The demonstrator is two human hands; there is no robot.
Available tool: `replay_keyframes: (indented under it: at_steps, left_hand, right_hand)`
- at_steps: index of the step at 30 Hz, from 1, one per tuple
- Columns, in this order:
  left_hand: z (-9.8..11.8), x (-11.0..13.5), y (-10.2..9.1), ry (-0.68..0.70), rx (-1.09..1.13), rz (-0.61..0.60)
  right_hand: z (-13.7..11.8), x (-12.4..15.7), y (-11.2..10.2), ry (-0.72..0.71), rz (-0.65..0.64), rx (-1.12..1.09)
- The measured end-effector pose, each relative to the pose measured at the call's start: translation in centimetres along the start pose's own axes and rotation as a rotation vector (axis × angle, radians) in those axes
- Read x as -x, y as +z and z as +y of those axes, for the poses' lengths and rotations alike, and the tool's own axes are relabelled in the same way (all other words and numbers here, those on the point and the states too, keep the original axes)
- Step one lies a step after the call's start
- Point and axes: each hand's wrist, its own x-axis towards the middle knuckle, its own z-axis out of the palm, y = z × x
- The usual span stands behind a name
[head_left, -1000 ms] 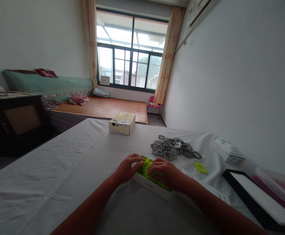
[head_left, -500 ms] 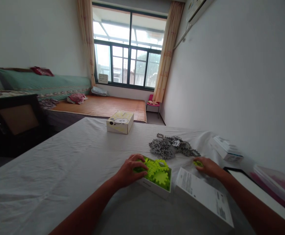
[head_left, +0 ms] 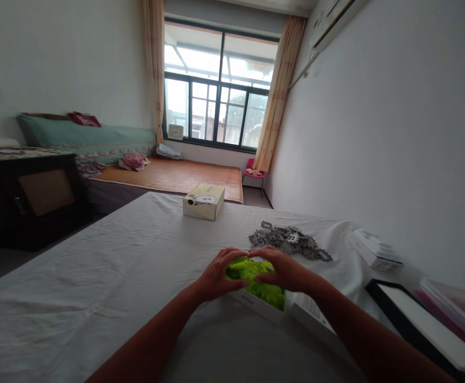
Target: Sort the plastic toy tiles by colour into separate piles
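A shallow white box (head_left: 256, 307) full of lime-green toothed plastic pieces (head_left: 270, 292) sits on the white cloth, between my hands. My left hand (head_left: 216, 276) curves around the box's left end, thumb on the near side and fingers along the far side. Over the pieces arches my right hand (head_left: 286, 270), its thumb and fingers apart and touching the green heap. No separate piece shows in it. Beyond the hands lies a heap of grey toothed pieces (head_left: 286, 238). A white box lid (head_left: 316, 317) lies partly under my right forearm.
A pale yellow box (head_left: 204, 202) stands at the table's far edge. To the right lie a white carton (head_left: 376, 250), a black-framed white board (head_left: 424, 324) and a clear plastic container (head_left: 456, 306). A bed with a mat (head_left: 192, 178) is beyond.
My right hand has moved left from beside the grey heap, where it held a green piece, to the green-filled box. My left hand stays at the box. The view has shifted slightly.
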Motion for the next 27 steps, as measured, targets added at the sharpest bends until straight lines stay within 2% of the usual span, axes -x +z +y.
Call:
replay_keyframes:
  at_steps: [3,7,10,14,18,21,23,27]
  left_hand:
    - [-0.1,0.0,-0.1,0.005,0.011,0.0]
    - [-0.2,-0.1,-0.3,0.022,0.026,-0.006]
    - [-0.3,0.0,-0.2,0.033,0.024,-0.04]
    - [-0.3,-0.1,-0.4,0.042,0.069,-0.036]
    - [-0.8,-0.5,-1.3,-0.047,0.123,0.12]
    - [-1.3,-0.7,-1.7,-0.097,0.144,0.19]
    - [-1.6,-0.7,-1.7,-0.107,0.158,0.185]
    - [-2.0,-0.4,-1.4,-0.158,0.214,0.116]
  right_hand:
    - [2.1,1.0,-0.9,0.085,-0.033,0.019]
    - [3.9,2.7,-1.4,0.149,-0.184,-0.058]
    - [4.3,3.0,-1.4,0.197,-0.157,-0.109]
    - [4.4,2.7,-2.0,0.252,-0.074,-0.055]
    - [2.8,1.5,-2.0,0.21,0.088,0.077]
    - [0.5,-0.1,-0.4,0.165,0.148,0.203]
    - [-0.9,-1.2,1.1,0.13,0.116,0.295]
    - [-2.6,-2.3,3.3,0.052,-0.041,0.381]
